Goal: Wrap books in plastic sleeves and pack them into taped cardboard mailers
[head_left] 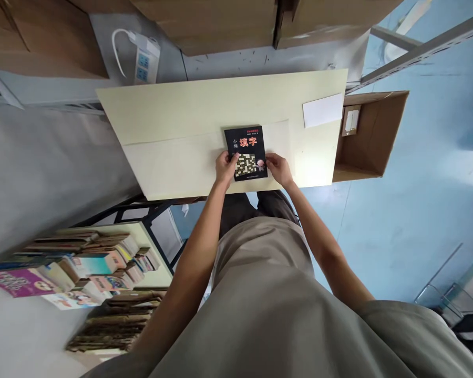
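Observation:
A black book (pixel 246 137) with orange-red characters and a crossword grid on its cover lies face up over the pale table (pixel 173 115). My left hand (pixel 225 168) grips its lower left edge, thumb on the cover and the other fingers out of sight. At the right edge my right hand (pixel 279 169) pinches the book between thumb and fingers. Whether the book rests on the surface or is slightly raised, I cannot tell. Under it spreads a large sheet of off-white paper (pixel 173 165).
A white card (pixel 322 110) lies at the table's right end, beside an open cardboard box (pixel 372 136). Behind the table are a power strip (pixel 146 59) and large cartons (pixel 220 26). Stacked books (pixel 102 262) fill a low shelf at lower left.

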{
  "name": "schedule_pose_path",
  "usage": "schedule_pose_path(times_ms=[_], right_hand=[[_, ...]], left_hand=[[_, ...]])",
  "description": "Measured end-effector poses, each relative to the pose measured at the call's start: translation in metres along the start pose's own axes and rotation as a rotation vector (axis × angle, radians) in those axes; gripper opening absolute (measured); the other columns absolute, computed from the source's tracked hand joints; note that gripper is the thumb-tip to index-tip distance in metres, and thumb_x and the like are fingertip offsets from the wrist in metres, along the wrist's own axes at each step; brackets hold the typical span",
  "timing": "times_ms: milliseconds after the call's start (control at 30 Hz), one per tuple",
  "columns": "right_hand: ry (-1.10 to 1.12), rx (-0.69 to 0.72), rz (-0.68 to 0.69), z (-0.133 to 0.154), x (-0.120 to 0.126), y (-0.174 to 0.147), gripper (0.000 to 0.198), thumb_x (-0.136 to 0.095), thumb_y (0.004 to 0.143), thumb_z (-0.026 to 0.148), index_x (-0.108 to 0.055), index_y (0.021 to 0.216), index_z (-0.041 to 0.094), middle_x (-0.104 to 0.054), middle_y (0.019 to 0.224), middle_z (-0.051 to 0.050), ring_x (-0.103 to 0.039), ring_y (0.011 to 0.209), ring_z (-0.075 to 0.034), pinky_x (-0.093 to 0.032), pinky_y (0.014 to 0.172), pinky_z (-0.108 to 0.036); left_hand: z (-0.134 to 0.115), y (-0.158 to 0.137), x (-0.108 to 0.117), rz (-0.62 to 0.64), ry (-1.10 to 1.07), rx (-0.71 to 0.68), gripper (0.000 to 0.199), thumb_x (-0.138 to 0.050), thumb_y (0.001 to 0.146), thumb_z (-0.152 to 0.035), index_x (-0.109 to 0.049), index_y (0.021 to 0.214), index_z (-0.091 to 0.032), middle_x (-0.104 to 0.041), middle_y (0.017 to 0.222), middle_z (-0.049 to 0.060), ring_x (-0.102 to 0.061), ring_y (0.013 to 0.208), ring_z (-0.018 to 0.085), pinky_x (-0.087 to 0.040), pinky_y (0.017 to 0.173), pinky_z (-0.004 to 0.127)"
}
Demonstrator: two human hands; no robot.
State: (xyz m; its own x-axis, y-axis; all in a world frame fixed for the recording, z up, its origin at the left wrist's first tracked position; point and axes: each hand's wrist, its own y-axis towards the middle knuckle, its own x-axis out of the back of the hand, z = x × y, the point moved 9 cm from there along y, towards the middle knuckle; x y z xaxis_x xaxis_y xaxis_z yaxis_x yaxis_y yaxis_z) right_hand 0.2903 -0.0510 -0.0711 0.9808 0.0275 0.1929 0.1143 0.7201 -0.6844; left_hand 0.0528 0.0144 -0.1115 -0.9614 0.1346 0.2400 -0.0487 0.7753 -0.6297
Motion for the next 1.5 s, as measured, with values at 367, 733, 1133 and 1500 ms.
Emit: schedule_pose_path(times_ms=[367,733,1133,1500], right_hand=[[-0.416,0.007,-0.494,-0.022,0.097,-0.020,0.029,-0.062,0.116,0.045,-0.068,0.133,0.022,-0.080,0.130,-0.020,-0.078,0.126,-0.035,-0.065,0.115,-0.060],[-0.427,0.301,-0.296,0.036,0.035,-0.039,0.025,-0.057,0.121,0.045,-0.068,0.109,0.026,-0.077,0.128,-0.012,-0.078,0.097,-0.023,-0.069,0.093,-0.041],[-0.578,0.197,-0.031,0.042,-0.088,-0.004,0.028,-0.046,0.124,0.037,-0.071,0.128,0.025,-0.069,0.158,-0.018,-0.077,0.134,-0.034,-0.068,0.117,-0.051],[-0.510,0.296,-0.203,0.025,0.001,0.028,0.035,-0.054,0.124,0.050,-0.072,0.141,0.025,-0.076,0.141,-0.017,-0.080,0.119,-0.030,-0.071,0.108,-0.051]], left_hand=[[0.000,-0.002,0.001,-0.122,0.101,0.055,0.037,-0.091,0.095,-0.052,-0.071,0.105,-0.022,-0.079,0.099,0.007,-0.077,0.100,0.028,-0.065,0.095,0.040],[-0.019,-0.012,0.010,-0.166,0.332,-0.092,0.034,-0.085,0.102,-0.050,-0.078,0.120,-0.022,-0.079,0.110,0.010,-0.078,0.116,0.033,-0.062,0.116,0.049],[-0.019,-0.022,0.016,-0.217,0.304,-0.126,0.058,-0.086,0.106,-0.063,-0.073,0.144,-0.022,-0.076,0.129,0.018,-0.075,0.137,0.042,-0.058,0.127,0.056],[-0.012,-0.025,0.003,-0.211,0.210,-0.084,0.062,-0.099,0.095,-0.037,-0.068,0.148,-0.025,-0.068,0.144,0.017,-0.072,0.136,0.040,-0.059,0.126,0.057]])
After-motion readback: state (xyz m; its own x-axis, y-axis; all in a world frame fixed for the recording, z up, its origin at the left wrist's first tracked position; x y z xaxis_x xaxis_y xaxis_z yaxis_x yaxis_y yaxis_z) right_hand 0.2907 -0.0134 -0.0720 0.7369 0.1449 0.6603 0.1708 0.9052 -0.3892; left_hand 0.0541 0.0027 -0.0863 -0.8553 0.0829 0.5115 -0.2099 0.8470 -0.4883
